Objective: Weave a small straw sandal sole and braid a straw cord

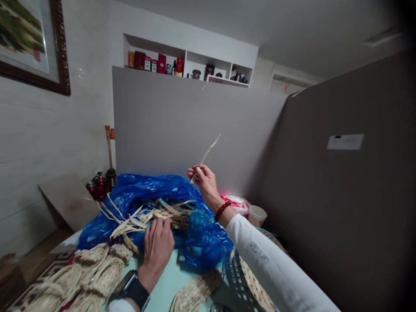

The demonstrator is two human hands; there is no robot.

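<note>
Fingertips of right hand [205, 178] pinch one pale strip [207, 152]; left hand [158, 241] half-curled against piled strips [167, 212], grip hidden

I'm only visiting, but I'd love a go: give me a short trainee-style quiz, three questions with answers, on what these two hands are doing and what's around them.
1. What is held up between the fingers of the right hand?
2. True or false: there is a black watch on the wrist of the left hand.
3. What colour is the crumpled plastic around the pile of loose strips? (A) red (B) blue (C) yellow

Key
1. A pale, thin strip.
2. True.
3. B.
</note>
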